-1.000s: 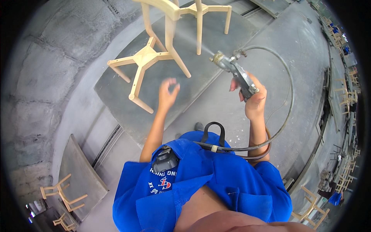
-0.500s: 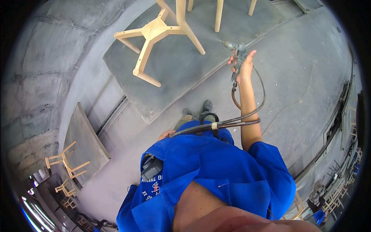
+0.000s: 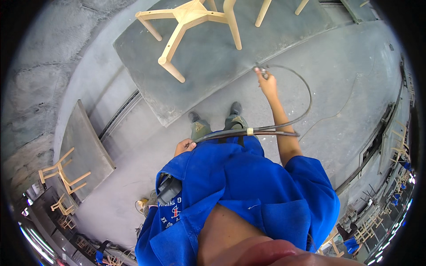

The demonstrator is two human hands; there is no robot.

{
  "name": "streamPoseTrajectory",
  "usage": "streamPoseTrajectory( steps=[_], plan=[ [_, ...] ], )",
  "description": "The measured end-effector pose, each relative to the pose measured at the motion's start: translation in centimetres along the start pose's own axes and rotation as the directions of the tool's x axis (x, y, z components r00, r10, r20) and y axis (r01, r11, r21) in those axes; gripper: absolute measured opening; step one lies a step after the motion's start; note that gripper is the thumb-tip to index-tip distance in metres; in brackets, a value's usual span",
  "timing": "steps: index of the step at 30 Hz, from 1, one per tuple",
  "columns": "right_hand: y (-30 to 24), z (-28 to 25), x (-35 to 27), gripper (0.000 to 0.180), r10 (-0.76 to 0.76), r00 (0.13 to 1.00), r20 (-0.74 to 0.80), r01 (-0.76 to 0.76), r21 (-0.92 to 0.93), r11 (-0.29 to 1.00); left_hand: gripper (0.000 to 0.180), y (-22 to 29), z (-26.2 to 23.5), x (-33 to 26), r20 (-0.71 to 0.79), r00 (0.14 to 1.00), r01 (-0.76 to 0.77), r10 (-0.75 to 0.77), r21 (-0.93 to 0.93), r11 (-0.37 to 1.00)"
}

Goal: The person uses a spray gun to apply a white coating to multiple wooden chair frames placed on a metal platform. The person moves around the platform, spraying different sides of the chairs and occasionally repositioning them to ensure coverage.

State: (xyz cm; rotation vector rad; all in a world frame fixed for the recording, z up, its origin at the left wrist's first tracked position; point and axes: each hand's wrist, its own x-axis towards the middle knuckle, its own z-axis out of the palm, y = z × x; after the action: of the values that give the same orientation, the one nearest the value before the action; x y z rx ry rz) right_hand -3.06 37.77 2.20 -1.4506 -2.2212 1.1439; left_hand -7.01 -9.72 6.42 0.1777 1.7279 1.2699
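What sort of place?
Likely a furniture workshop's spraying area: pale wooden chair on a grey board, more chairs lower left, and what looks like a spray gun in the right hand.

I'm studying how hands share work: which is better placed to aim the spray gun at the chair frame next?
Probably the right hand: it holds the spray gun, near the grey panel bearing the chair frame. The left hand is down by the waist, at the hose.

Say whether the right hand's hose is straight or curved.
Curved: the hose bows out from the right hand, then back across the forearm.
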Motion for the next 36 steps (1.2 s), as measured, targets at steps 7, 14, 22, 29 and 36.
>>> streamPoseTrajectory(
  steps=[7,14,22,29,36],
  plan=[
    [-18.4,-2.7,-7.5,0.053,-0.356,0.911,0.207,0.411,-0.405,0.817,0.023,0.9,-6.9,0.8,0.0,0.995,-0.103,0.103,0.02,0.994],
    [-28.4,-7.6,-17.0,0.036,-0.684,0.658,-0.314,0.544,-0.43,0.721,0.029,2.5,-12.2,3.0,0.194,0.964,-0.166,0.183,-0.101,0.981],
    [-22.1,-5.3,-16.4,0.042,-0.047,0.929,-0.367,0.133,0.213,0.968,0.043,5.9,-14.6,2.0,0.268,0.936,-0.201,0.229,-0.129,0.971],
    [-19.4,1.0,-11.7,0.061,-0.033,0.979,-0.201,0.145,0.575,0.805,0.033,8.5,-12.9,0.2,0.088,0.972,-0.215,0.216,-0.021,0.976],
    [-17.3,1.2,-12.4,0.076,-0.133,0.959,0.251,-0.1,0.738,0.668,0.025,10.0,-9.2,0.6,0.094,0.993,-0.074,0.073,0.007,0.997]
  ],
)
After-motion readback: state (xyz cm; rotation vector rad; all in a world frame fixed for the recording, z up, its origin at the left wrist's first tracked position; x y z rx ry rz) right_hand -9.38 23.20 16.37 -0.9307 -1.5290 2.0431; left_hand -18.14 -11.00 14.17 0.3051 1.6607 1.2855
